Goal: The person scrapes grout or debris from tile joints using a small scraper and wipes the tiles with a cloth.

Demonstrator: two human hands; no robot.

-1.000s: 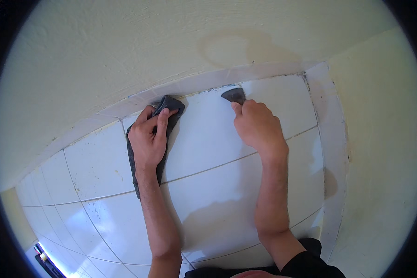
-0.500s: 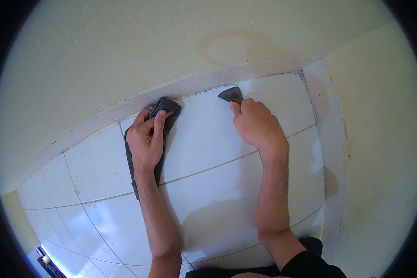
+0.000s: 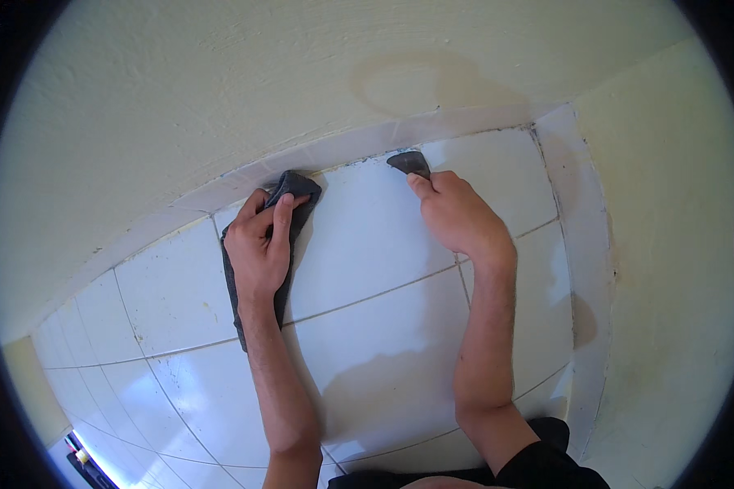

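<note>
My right hand (image 3: 463, 213) grips a scraper by its handle, which the fingers mostly hide. The scraper's dark, flared blade (image 3: 410, 162) lies close to the seam where the white tiled floor (image 3: 359, 236) meets the wall skirting. Bits of dark debris run along that seam. To the left, my left hand (image 3: 259, 244) holds a folded dark grey cloth (image 3: 294, 186), thumb on top and fingers curled round it. The cloth's upper end rests near the skirting, and its lower part trails on the tiles beneath my wrist.
A pale tiled skirting (image 3: 318, 147) runs along the cream wall (image 3: 220, 90) and turns at a corner into the right wall (image 3: 669, 244). Stains and specks mark the left tiles. Some dark objects (image 3: 86, 464) sit by a bright patch at lower left.
My right hand has shifted slightly right and its wrist has turned, tilting the scraper blade a little. My left hand and the cloth have stayed almost in place.
</note>
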